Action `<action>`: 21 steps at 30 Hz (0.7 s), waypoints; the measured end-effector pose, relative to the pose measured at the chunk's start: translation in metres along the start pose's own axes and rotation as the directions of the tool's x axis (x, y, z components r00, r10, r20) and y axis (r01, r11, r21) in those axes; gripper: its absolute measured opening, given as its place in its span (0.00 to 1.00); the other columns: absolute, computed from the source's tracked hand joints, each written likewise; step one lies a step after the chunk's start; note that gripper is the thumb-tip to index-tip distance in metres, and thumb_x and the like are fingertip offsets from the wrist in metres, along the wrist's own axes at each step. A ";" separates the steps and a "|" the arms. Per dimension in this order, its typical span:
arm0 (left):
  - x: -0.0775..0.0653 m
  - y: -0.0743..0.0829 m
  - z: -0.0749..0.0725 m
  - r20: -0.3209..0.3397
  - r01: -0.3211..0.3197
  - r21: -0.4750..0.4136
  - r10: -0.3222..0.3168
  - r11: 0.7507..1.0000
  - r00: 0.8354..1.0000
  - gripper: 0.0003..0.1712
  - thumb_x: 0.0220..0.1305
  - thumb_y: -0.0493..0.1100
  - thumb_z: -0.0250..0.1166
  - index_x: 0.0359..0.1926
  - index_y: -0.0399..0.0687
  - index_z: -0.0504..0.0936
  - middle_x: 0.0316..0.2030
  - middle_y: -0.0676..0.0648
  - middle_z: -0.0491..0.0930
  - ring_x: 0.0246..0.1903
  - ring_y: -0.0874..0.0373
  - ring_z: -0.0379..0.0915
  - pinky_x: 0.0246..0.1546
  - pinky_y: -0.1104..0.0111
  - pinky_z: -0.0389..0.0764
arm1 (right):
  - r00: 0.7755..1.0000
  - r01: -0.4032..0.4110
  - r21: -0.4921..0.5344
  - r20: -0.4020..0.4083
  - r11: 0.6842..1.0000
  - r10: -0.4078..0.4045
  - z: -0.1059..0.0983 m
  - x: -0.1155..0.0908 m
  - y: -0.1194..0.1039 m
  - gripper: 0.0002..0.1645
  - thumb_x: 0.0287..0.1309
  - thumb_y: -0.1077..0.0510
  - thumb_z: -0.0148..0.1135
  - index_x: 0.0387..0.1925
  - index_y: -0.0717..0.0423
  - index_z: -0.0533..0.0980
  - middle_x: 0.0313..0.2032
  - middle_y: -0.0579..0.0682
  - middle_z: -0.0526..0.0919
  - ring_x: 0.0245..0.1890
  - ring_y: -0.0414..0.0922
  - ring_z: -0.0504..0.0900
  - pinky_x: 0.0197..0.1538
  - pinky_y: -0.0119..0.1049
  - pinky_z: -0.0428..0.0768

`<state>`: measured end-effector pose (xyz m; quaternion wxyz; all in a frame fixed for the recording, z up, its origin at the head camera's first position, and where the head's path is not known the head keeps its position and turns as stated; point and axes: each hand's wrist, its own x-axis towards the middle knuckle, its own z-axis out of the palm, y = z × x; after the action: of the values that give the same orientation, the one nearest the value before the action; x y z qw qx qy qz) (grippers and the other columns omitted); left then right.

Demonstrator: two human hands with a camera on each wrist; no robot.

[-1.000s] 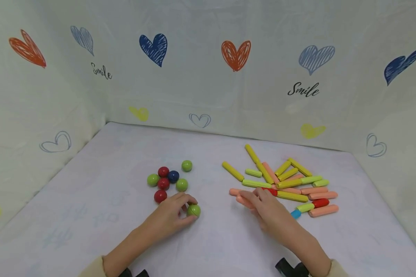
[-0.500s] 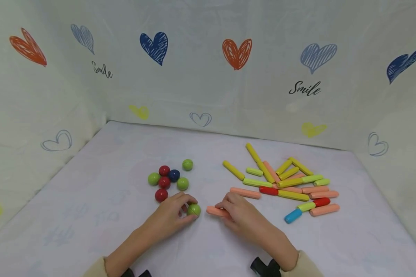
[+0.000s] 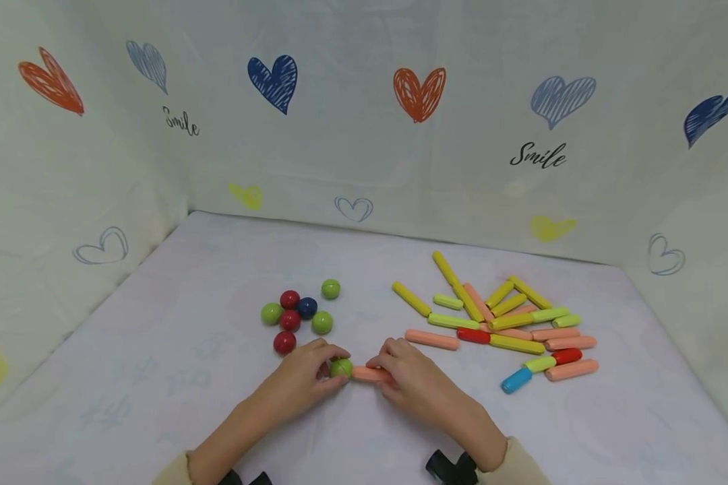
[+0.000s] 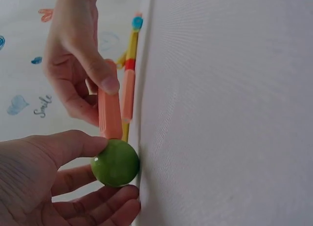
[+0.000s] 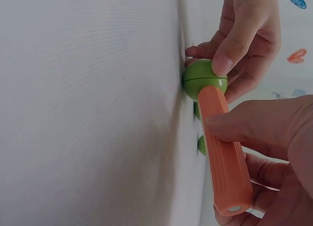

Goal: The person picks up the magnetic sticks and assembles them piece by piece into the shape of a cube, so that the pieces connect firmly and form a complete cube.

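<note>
My left hand [image 3: 306,370] pinches a green ball [image 4: 115,163] between thumb and fingers at the front middle of the table. From the right, my right hand [image 3: 415,377] grips an orange ridged rod [image 5: 224,157], thumb on its near side. One end of the rod meets the ball's side in both wrist views. A small silvery disc shows on the rod's other end in the right wrist view. Behind my left hand lies a loose group of balls: red ones [image 3: 284,343], green ones [image 3: 322,322] and a dark blue one [image 3: 307,308].
At the right lies a spread of rods: yellow [image 3: 411,299], orange [image 3: 432,339], light green [image 3: 453,322], red [image 3: 473,335] and a blue piece [image 3: 516,380]. Some lie end to end. A white cloth wall [image 3: 364,162] with printed hearts stands behind the table.
My right hand has carried the orange rod leftward from the pile until its end met the green ball. My left hand has stayed nearly in place, holding the ball.
</note>
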<state>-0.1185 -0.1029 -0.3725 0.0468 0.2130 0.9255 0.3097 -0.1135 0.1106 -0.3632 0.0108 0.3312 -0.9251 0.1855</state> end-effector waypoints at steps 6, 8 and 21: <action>0.000 0.002 -0.001 0.023 0.010 0.007 -0.011 1.000 1.000 0.17 0.53 0.44 0.69 0.46 0.51 0.81 0.31 0.57 0.72 0.29 0.64 0.66 0.28 0.77 0.71 | 1.000 -0.001 0.029 0.018 1.000 0.000 0.001 -0.001 0.002 0.13 0.53 0.60 0.65 0.43 0.52 0.80 0.34 0.41 0.71 0.35 0.36 0.69 0.39 0.26 0.73; -0.001 0.003 0.000 0.028 0.010 0.019 -0.010 1.000 1.000 0.17 0.52 0.45 0.69 0.46 0.53 0.81 0.31 0.57 0.71 0.29 0.63 0.66 0.27 0.77 0.70 | 1.000 0.011 0.030 0.018 0.999 -0.011 0.001 -0.001 0.002 0.13 0.53 0.60 0.65 0.43 0.52 0.79 0.34 0.41 0.71 0.35 0.36 0.69 0.39 0.26 0.73; 0.000 0.003 0.008 0.022 0.007 0.062 -0.008 0.998 1.000 0.12 0.54 0.46 0.67 0.42 0.56 0.82 0.29 0.57 0.67 0.28 0.64 0.63 0.27 0.76 0.67 | 0.999 -0.007 0.044 0.052 0.999 0.004 0.000 0.000 0.001 0.13 0.54 0.59 0.65 0.43 0.51 0.79 0.34 0.41 0.71 0.35 0.36 0.68 0.40 0.27 0.73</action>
<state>-0.1159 -0.0966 -0.3768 0.0514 0.2142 0.9349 0.2783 -0.1140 0.1115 -0.3640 -0.0213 0.3335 -0.9216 0.1973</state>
